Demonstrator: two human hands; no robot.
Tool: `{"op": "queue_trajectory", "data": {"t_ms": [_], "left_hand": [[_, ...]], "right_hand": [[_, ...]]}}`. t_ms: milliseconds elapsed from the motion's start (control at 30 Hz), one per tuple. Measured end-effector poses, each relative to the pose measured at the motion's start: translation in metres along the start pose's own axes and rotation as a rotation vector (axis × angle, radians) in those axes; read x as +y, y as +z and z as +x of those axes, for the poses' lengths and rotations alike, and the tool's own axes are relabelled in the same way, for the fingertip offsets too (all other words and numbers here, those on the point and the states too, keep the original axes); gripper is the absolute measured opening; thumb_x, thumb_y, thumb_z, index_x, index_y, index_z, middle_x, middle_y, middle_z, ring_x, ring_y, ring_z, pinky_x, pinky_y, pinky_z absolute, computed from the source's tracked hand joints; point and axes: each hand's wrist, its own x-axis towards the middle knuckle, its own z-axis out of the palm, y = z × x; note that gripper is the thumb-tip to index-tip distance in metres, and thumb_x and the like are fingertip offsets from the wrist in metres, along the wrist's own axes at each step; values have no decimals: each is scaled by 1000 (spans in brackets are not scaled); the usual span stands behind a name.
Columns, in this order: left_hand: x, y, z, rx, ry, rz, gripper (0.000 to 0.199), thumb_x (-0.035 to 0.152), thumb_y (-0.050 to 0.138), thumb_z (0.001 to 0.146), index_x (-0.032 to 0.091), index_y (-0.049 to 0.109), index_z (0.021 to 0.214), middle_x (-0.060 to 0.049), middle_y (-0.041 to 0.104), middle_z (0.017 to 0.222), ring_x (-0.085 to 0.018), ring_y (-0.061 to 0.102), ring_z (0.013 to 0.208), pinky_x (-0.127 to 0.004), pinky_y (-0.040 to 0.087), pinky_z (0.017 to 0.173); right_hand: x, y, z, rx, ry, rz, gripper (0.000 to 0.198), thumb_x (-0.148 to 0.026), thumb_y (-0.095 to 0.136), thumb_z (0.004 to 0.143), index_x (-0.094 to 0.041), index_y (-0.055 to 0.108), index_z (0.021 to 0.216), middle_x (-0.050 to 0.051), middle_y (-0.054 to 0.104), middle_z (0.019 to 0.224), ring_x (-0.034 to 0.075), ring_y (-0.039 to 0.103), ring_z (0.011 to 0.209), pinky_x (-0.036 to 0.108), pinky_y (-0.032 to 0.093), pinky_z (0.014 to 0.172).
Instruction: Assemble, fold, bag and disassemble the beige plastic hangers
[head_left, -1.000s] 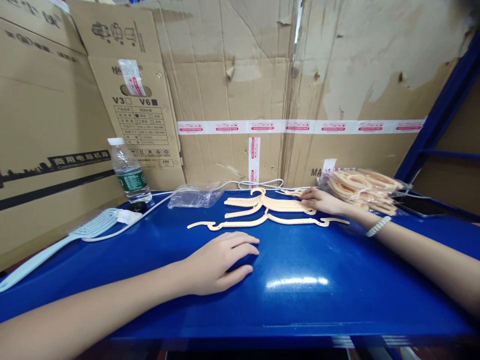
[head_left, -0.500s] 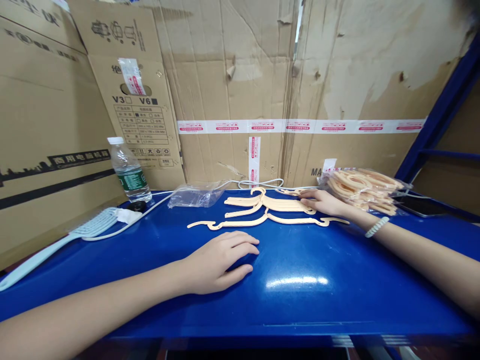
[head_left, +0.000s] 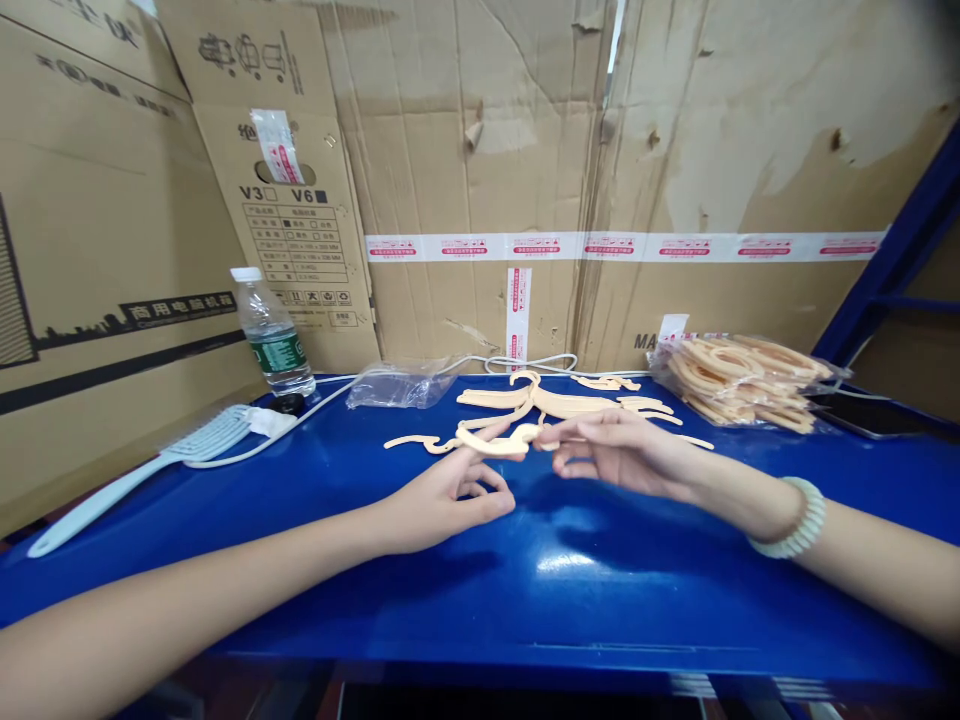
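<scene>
A beige curved hanger piece (head_left: 499, 443) with a notched end is raised above the table between my two hands. My right hand (head_left: 622, 450) pinches its right end between thumb and fingertips. Its left part crosses the raised index finger of my left hand (head_left: 457, 495), whose other fingers curl loosely and whose thumb stands apart; whether that finger presses on the piece is hard to tell. Just behind lies a beige hanger hook part (head_left: 525, 380) with flat arm pieces (head_left: 577, 403) spread to both sides. A longer piece with a curved end (head_left: 409, 441) is partly covered by my hands.
A plastic bag of beige hanger parts (head_left: 739, 380) sits at the back right, beside a dark flat device (head_left: 862, 415). Crumpled clear film (head_left: 401, 385), a white cable (head_left: 315, 408), a water bottle (head_left: 274, 340) and a light-blue hairbrush (head_left: 180, 450) occupy the left. Cardboard (head_left: 465, 180) walls the back.
My right hand has come from the back right to the middle, bringing a curved hanger piece. My left hand has lifted, with its index finger now at that piece. The view has shifted slightly.
</scene>
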Motion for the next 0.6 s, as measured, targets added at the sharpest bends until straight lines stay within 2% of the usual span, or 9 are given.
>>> {"op": "queue_trajectory", "data": {"t_ms": [67,167,267,367,500,533,600], "left_hand": [[0,0,1,-9,34,-72,52,35,63,86,27,44,134,-11,48,136,-15,60,93,-30,51,77],[1,1,4,17,48,-100,35,39,60,89,21,57,119,-9,60,116,-16,62,87,-27,50,71],[-1,0,7,117,0,-150,34,47,59,89,15,64,99,-8,66,94,-15,61,78,-25,48,65],[-6,-1,8,250,-83,-212,43,55,61,84,12,65,85,-6,65,79,-12,57,66,-24,46,63],[-7,-3,8,337,-165,-290,48,58,69,75,11,61,76,-1,60,67,-9,54,55,-23,44,56],[-7,-3,8,333,-170,-316,48,59,70,74,12,61,76,-1,60,66,-10,55,54,-23,45,55],[-5,-5,8,345,-162,-358,47,59,69,75,13,57,76,-2,62,68,-11,58,56,-24,47,56]], "right_hand": [[6,13,-4,-68,53,74,33,-38,70,84,-14,72,106,13,67,112,20,64,95,36,49,93],[10,21,-7,-129,86,142,36,-38,71,85,-12,69,111,13,67,106,19,63,95,33,49,91],[7,18,-5,-143,67,31,39,-38,68,88,-14,64,119,13,64,112,21,62,101,34,49,88],[0,0,-2,-12,-62,-412,37,-42,62,91,-14,66,115,12,66,109,22,62,96,35,51,84],[-4,-47,0,305,-333,-1307,29,-38,52,93,-16,71,97,13,67,96,28,60,93,43,47,84],[-3,-60,0,339,-360,-1452,28,-35,51,93,-16,71,92,13,67,92,29,60,92,44,46,84],[0,-80,1,346,-323,-1559,25,-33,53,89,-16,71,87,13,68,86,29,60,87,43,46,80]]}}
